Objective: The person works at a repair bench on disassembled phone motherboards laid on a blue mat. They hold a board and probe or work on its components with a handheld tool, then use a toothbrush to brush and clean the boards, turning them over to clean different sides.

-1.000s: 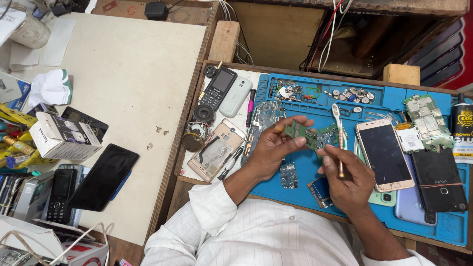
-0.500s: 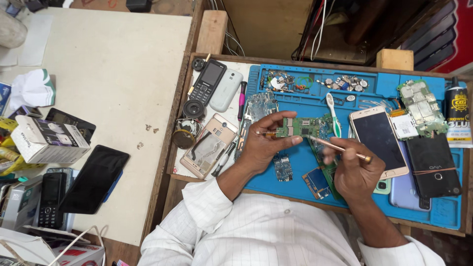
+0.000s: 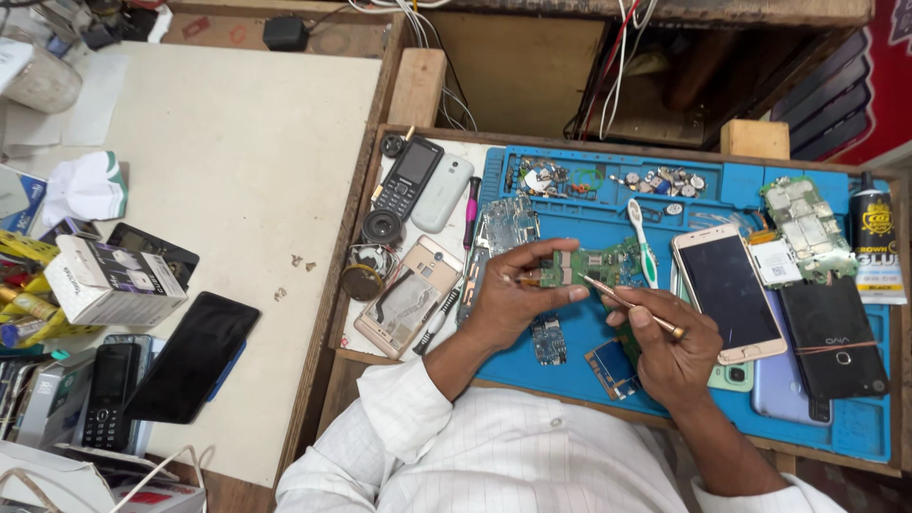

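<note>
Blue matting (image 3: pixel 589 380) covers the bench, and near its middle the left hand (image 3: pixel 508 294) pinches a green board (image 3: pixel 594 266) by its left edge, thumb below, fingers curled over the top. The right hand (image 3: pixel 670 347) is closed around a thin metal pick (image 3: pixel 627 304), its tip resting on the board's near right part. A white toothbrush (image 3: pixel 641 237) lies just right of the board, and a gold phone (image 3: pixel 727 290) sits further right, face up. Two smaller boards (image 3: pixel 579 351) lie near the wrists, and a bare phone frame (image 3: pixel 408 294) lies to the left.

The likeliest trouble, as I judge it, is the pick slipping: the board is held only at one edge, so pressure at the other end could tilt it and let the tip skate across the parts and scratch or lift one. Loose screws (image 3: pixel 608 180) at the far edge of the mat could also scatter if a sleeve (image 3: pixel 408 418) swept them.
</note>
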